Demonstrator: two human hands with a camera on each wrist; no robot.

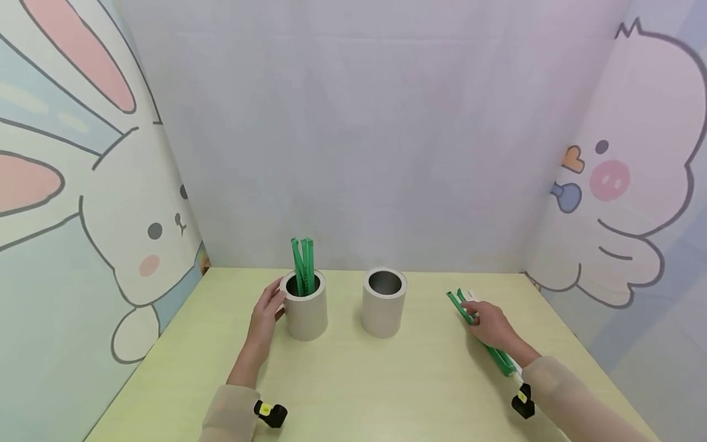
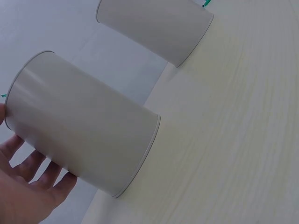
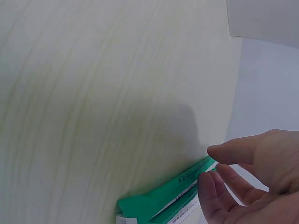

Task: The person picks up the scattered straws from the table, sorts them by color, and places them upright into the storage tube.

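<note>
My left hand (image 1: 266, 313) touches the left side of a pale grey, open-topped canister (image 1: 307, 319), with its fingertips laid against the wall near the rim. Several slim green stick packets (image 1: 305, 264) stand upright inside it. Seen from the left wrist, the fingers (image 2: 49, 179) do not wrap round the canister. Over on the right, my right hand (image 1: 491, 325) is above more long green packets (image 1: 501, 361) lying on the table, some with white parts. The right wrist view shows thumb and fingers apart around the far part of the green packets (image 3: 173, 189); whether they touch is unclear.
A second pale grey canister (image 1: 383, 310) stands upright to the right of the first, its dark interior showing no packets. A pale curtain (image 1: 359, 135) hangs behind the light wooden table (image 1: 353, 387). Cartoon-printed panels (image 1: 132, 245) flank both sides.
</note>
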